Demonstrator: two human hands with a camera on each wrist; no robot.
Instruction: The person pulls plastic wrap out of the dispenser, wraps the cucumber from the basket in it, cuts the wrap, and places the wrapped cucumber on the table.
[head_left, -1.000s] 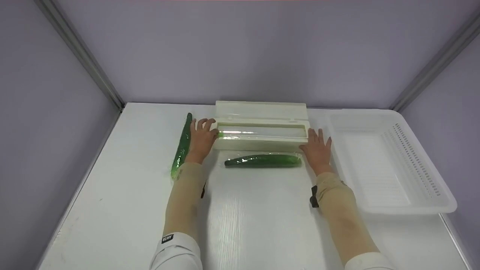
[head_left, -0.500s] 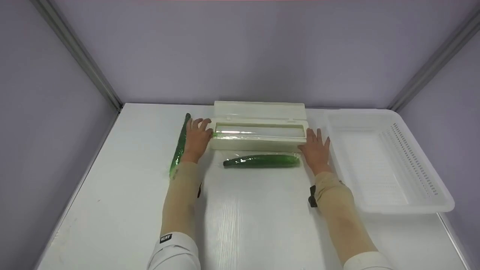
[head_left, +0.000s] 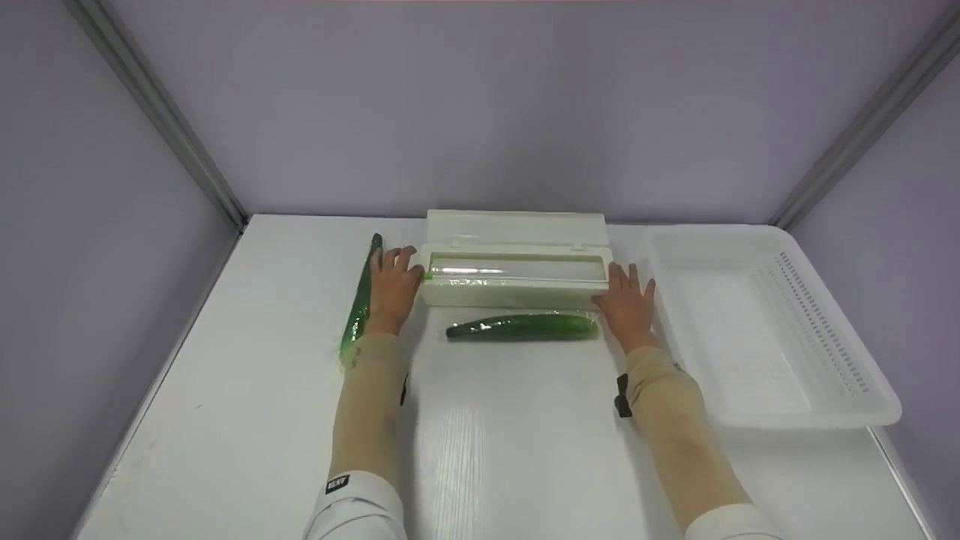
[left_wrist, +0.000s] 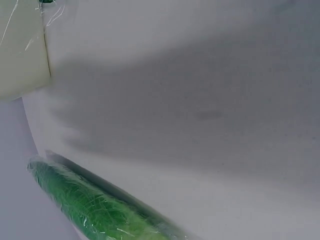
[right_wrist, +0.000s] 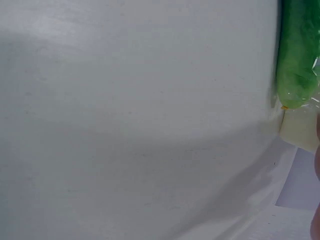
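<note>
A cream cling-film box (head_left: 516, 291) stands with its lid (head_left: 516, 226) open at the back of the white table (head_left: 525, 450). In front of it lies a green cucumber (head_left: 523, 326) on a clear sheet of film. My left hand (head_left: 394, 279) lies flat beside the box's left end, thumb close to it. A film-wrapped cucumber (head_left: 360, 300) lies just left of that hand, and the left wrist view shows it (left_wrist: 95, 210) too. My right hand (head_left: 628, 296) lies flat at the box's right end, fingers straight. Neither hand holds anything. The right wrist view catches the cucumber's end (right_wrist: 297, 60).
A white slotted plastic basket (head_left: 832, 330) sits at the table's right side, close to my right hand. Lilac walls close in the table at the back and on both sides. The box's corner (left_wrist: 22, 55) appears in the left wrist view.
Both hands have drawn back a little from the box's ends and stay flat on the table. The view has shifted slightly. The cucumbers lie where they were.
</note>
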